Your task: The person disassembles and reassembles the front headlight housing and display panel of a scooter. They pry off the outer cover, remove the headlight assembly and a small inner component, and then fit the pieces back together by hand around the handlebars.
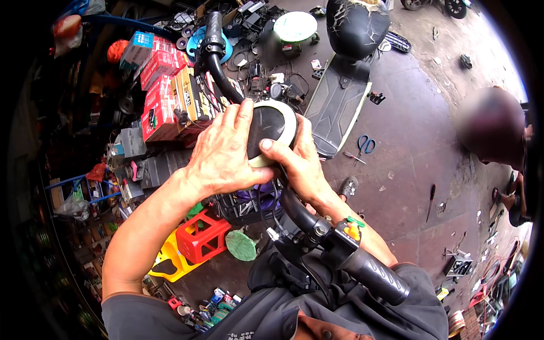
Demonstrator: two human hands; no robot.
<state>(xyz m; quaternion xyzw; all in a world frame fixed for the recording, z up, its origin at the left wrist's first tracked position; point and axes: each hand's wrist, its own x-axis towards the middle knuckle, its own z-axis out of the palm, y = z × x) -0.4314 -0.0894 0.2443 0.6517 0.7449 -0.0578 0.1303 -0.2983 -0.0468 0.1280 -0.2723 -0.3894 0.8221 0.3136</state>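
A round black display unit [262,128] with a pale green rim sits on the black handlebar [224,85] of an electric scooter. My left hand [218,150] clasps its left side, fingers along the upper edge and thumb below. My right hand [303,167] wraps the right side, its thumb pressed on the dark face and the other fingers partly hidden behind. Close to my body is the near handlebar grip [377,276], with a switch block [347,235] bearing yellow and green buttons. The far grip [214,27] points away at upper left. Thin cables hang beneath the unit.
Beyond my hands are the scooter's footboard [340,105] and cracked black seat [358,28]. Red boxes [158,107] are stacked at left, above a red stool [204,237]. Scissors [366,144] and a screwdriver [432,201] lie on the floor. Another person [493,127] is at right.
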